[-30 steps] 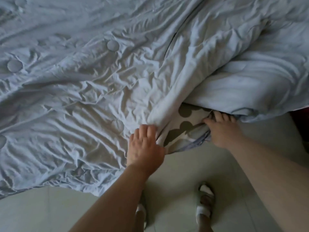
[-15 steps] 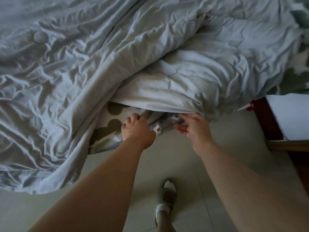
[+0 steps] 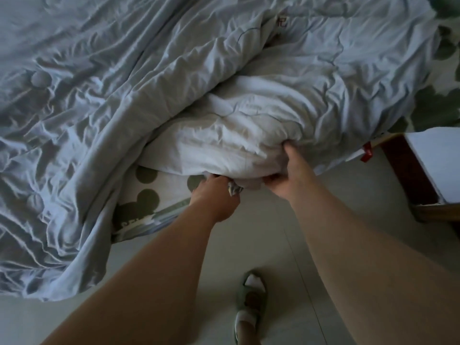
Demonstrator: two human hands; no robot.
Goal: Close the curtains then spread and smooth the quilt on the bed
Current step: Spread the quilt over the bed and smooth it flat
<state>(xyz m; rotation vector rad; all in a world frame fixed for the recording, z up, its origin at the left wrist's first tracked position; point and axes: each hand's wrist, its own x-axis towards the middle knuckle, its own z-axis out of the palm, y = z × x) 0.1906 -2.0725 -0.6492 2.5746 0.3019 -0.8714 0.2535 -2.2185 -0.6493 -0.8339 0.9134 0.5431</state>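
Two bare hands grip the bunched near edge of the crumpled pale-blue fabric quilt [image 3: 261,115]. The left hand [image 3: 215,195] curls its fingers into a fold. The right hand [image 3: 286,175], just beside it, pinches with its thumb on top. The quilt spreads beyond and left of both.

Dim, soft light; wide-angle bending at edges.

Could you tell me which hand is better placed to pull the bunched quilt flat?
Probably the right hand: it grips the bunched pale blue-grey quilt, while the left hand pinches only a small edge underneath.
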